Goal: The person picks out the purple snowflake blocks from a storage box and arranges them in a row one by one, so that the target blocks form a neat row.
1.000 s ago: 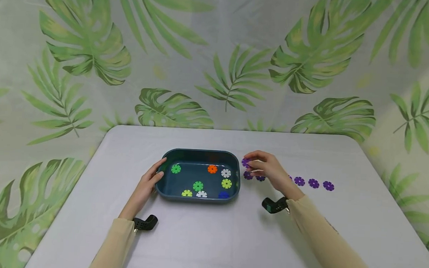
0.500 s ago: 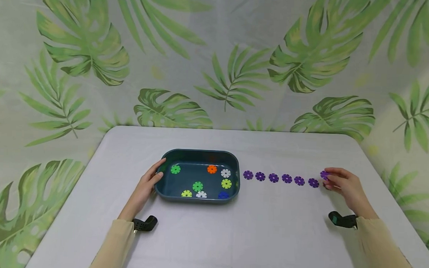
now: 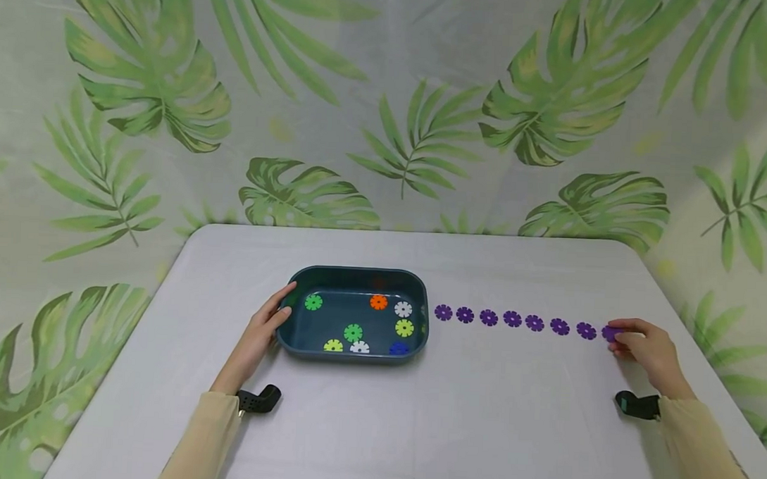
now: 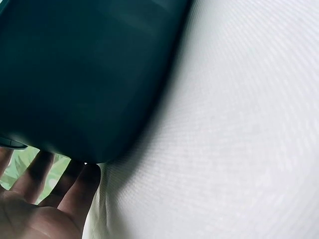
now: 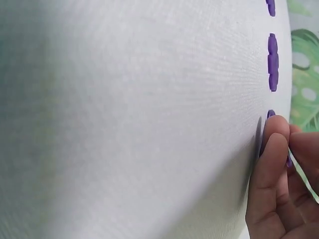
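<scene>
right hand [image 3: 647, 347] pinches a purple disc [image 3: 611, 333] at the row's right-edge end; seven purple discs [image 3: 512, 319] are laid. left hand [image 3: 261, 332], fingers straight, rests against the teal tray [image 3: 357, 275], where other colours remain.

Your head view is evenly and softly lit with only faint shadows under the arms on the white surface [image 3: 415, 424], while both wrist views are close and soft, the tray [image 4: 75, 74] a dark blur and the fingers [image 5: 271, 164] out of focus.
</scene>
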{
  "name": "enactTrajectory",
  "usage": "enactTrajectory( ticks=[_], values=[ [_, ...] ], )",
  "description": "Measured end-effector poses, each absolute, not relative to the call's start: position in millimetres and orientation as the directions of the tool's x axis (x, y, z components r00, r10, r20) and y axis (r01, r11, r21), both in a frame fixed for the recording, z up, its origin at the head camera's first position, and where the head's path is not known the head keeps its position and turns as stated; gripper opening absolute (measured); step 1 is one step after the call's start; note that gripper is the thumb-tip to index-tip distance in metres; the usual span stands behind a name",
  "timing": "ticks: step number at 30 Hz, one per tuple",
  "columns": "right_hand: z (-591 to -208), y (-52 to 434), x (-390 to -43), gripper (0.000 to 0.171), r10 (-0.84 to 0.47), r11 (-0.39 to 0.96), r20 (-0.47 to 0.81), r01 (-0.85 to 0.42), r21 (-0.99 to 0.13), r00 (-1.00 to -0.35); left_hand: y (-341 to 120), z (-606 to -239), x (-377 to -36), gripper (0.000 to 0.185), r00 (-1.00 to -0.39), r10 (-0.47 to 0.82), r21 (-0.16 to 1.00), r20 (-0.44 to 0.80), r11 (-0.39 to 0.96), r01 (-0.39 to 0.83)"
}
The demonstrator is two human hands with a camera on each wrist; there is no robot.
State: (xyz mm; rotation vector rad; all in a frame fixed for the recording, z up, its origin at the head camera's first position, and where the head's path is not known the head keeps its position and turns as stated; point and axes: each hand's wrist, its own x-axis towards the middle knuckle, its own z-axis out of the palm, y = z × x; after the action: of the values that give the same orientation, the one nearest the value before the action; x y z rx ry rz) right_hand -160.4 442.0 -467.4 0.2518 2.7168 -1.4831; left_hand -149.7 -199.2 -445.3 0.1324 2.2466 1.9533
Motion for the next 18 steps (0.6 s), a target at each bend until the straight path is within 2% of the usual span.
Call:
enactTrajectory(
  ticks=[6,11,15,18],
  values=[
    [-458.8,437.3,-160.6,0.038,0.135,0.610,-0.099,0.161,-0.776,-0.986,-204.1,-463.2,-159.0,0.050,-0.984,0.168,0.990,-0.053,0.138,-0.029],
    [-448.5,421.6,-161.7,0.039,0.127,0.624,-0.082,0.145,-0.768,-0.988,-208.6,-469.0,-162.4,0.048,-0.989,0.144,0.977,-0.027,0.212,0.005],
    [-434.6,393.4,-164.3,0.039,0.090,0.572,-0.029,0.076,-0.817,-0.996,-208.4,-459.1,-161.3,0.051,-0.991,0.120,0.956,0.058,0.278,0.090],
    [-422.7,364.0,-165.3,0.041,0.030,0.612,0.063,-0.031,-0.790,-0.998,-201.9,-445.5,-162.7,0.052,-0.978,0.104,0.909,0.181,0.363,0.206]
  ],
)
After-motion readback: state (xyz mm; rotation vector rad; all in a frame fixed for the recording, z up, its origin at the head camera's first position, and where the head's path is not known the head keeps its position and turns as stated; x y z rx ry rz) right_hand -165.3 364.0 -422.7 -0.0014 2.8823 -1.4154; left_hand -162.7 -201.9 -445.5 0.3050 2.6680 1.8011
